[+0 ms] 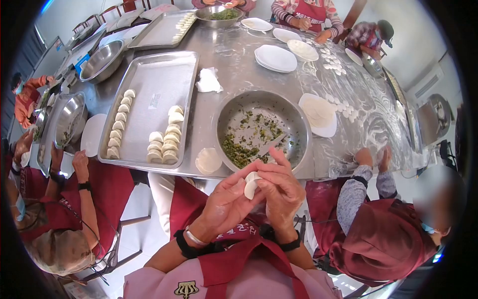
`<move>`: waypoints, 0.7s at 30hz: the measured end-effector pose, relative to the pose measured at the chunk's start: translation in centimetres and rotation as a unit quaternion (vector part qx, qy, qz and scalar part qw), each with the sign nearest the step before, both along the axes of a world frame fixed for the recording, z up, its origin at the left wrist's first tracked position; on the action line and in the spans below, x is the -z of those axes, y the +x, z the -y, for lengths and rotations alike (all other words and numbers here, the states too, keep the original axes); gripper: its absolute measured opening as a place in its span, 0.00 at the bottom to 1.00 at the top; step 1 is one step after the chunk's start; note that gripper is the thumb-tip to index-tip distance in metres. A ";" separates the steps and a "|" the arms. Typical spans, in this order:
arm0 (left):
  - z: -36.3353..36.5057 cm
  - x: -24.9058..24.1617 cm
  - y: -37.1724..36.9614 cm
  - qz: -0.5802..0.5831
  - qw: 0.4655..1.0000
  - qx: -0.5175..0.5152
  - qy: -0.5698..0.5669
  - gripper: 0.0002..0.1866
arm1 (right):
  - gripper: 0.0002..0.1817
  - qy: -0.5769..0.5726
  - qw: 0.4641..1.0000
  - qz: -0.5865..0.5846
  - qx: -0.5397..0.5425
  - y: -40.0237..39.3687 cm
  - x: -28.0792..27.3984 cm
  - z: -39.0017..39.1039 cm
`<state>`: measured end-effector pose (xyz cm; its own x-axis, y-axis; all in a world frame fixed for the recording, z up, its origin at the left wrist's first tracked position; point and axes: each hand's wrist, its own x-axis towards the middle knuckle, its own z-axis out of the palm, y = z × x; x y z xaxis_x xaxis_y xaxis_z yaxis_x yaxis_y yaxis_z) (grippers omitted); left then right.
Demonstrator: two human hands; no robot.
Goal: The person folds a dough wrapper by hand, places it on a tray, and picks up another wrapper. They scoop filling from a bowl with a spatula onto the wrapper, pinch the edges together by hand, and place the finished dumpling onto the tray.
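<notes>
Both hands are together above the table's near edge, pinching a pale half-moon dumpling (251,186). My left hand (225,200) holds it from the left side, fingers against the folded dough. My right hand (283,193) presses its edge with thumb and fingers. Just beyond them stands a steel bowl (219,117) with chopped green filling (241,149) scattered over its bottom. A flat pale utensil (273,144) leans in the filling, its lower end hidden by my fingers. A few round dough wrappers (208,161) lie left of the bowl at the table edge.
A metal tray (149,70) with rows of dumplings (169,144) lies left of the bowl. On the right are a plate of wrappers (318,115) and floured dough pieces (343,108). White plates (275,58) are stacked behind. Co-workers sit close on both sides, a person's hands (373,158) at right.
</notes>
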<state>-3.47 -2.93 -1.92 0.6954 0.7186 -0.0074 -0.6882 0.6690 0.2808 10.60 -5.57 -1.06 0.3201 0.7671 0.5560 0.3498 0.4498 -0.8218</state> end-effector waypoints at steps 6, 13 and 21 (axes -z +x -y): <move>0.1 0.1 0.1 -0.001 1.000 0.010 0.002 0.29 | 0.06 0.004 1.000 0.028 -0.010 0.7 0.1 0.0; -0.2 0.0 -0.5 -0.022 0.999 0.032 0.021 0.30 | 0.07 -0.067 0.995 -0.055 -0.051 0.7 -1.3 0.3; -0.1 -0.8 -0.8 -0.050 0.998 0.030 0.037 0.25 | 0.07 -0.031 0.992 0.029 -0.115 2.1 0.4 0.3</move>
